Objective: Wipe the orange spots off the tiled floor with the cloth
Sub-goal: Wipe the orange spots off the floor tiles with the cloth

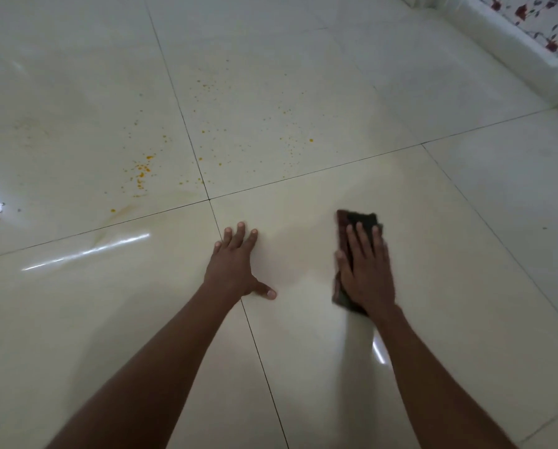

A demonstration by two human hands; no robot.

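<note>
Glossy cream tiles make up the floor. Orange spots are scattered over two tiles beyond my hands, densest left of the grout cross, with finer specks to the right. A folded dark cloth lies flat on the near right tile. My right hand presses flat on it with straight fingers, covering most of it. My left hand rests flat on the bare floor, fingers spread, about a hand's width left of the cloth. The cloth is well short of the spots.
A white raised edge runs diagonally along the far right, with a floral-patterned surface behind it. A faint yellowish smear lies near the closest orange spot. Dark grout lines cross ahead of my left hand.
</note>
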